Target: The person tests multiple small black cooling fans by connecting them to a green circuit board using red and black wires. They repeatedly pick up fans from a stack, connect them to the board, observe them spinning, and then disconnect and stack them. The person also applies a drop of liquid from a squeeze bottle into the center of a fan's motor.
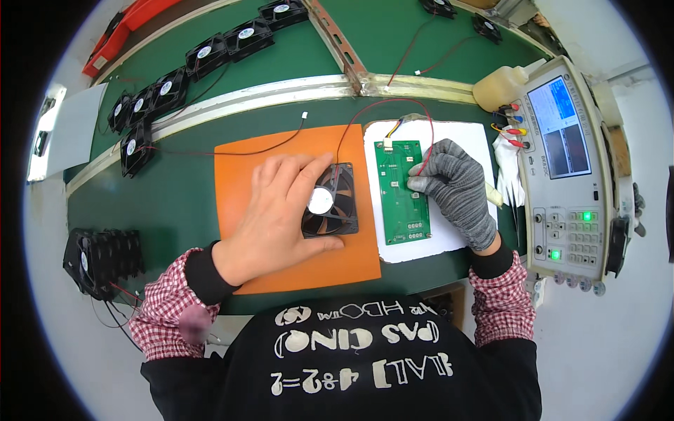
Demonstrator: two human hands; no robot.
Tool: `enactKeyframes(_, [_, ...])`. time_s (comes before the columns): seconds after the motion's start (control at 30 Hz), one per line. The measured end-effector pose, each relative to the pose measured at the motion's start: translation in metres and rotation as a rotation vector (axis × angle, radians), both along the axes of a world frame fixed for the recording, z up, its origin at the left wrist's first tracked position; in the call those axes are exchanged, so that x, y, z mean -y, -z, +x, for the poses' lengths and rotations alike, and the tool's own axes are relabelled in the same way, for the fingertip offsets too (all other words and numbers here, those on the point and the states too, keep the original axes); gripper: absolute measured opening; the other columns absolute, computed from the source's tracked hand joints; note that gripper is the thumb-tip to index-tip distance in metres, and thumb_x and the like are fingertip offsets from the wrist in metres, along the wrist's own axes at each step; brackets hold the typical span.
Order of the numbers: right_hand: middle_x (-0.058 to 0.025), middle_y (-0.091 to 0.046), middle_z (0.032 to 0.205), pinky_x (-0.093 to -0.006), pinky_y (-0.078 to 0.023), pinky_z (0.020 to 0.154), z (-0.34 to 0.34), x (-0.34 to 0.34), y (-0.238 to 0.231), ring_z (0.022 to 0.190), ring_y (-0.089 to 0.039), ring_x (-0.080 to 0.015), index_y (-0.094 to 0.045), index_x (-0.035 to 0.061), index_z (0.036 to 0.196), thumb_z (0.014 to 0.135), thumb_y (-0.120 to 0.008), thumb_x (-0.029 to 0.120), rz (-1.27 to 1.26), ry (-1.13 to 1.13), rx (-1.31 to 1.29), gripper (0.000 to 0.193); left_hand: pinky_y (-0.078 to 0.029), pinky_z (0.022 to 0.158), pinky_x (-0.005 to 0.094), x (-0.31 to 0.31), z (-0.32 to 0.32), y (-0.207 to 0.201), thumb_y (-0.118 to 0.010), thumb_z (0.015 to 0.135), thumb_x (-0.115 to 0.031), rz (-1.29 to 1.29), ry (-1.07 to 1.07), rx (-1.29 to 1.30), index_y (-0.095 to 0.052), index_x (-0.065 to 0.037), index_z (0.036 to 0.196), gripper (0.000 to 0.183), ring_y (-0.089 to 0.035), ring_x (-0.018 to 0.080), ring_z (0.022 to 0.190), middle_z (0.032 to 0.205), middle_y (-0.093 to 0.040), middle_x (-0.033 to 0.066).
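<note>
A square black cooling fan [342, 203] with a white round label lies on an orange mat [298, 270]. My bare left hand [270, 210] grips it from the left, fingers along the top edge and thumb by the bottom edge. From the fan a thin red cable [382, 102] loops up and over to my right hand [456, 189], which wears a grey knitted glove. Thumb and forefinger pinch the cable's end over a green circuit board [397, 217]; the fingertips hide the plug. At the board's top a white connector [388, 144] carries several coloured wires. The board lies on a white pad [460, 245].
On the right stands a bench test instrument [565, 161] with a lit screen and leads, beside a yellowish bottle [497, 88]. Several fans [203, 52] line the rail at upper left; a stack of fans [102, 259] stands at far left. A metal rail [281, 95] crosses behind the mats.
</note>
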State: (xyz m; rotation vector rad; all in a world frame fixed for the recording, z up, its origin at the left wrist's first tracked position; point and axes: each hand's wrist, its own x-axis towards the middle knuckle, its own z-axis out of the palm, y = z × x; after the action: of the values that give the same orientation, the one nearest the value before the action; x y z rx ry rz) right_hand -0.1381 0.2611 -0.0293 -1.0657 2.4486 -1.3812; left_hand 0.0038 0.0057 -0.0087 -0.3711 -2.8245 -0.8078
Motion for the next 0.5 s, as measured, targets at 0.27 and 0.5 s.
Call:
enactKeyframes(0.27, [-0.008, -0.062, 0.089, -0.0359, -0.049, 0.08, -0.003, -0.001, 0.011, 0.088, -0.06, -0.0248, -0.07, 0.005, 0.083, 0.067, -0.08, 0.006, -0.054, -0.078, -0.133, 0.019, -0.041, 0.093, 0.0448, -0.001, 0.011, -0.023, -0.088, 0.06, -0.034, -0.209, 0.023, -0.339, -0.055, -0.001, 0.127, 0.082, -0.053, 0.0337, 0.106, 0.119, -0.057, 0.0158])
enactKeyframes(0.5, [-0.0085, -0.059, 0.084, -0.0379, -0.048, 0.078, -0.001, -0.004, 0.01, 0.084, -0.058, -0.027, -0.067, 0.0033, 0.077, 0.067, -0.079, 0.006, -0.095, -0.045, -0.101, 0.016, -0.041, 0.037, 0.0372, 0.018, 0.036, -0.064, -0.054, 0.094, -0.013, 0.766, 0.453, -0.356, -0.048, 0.002, 0.099, 0.017, -0.052, 0.028, 0.05, 0.075, -0.053, 0.0163])
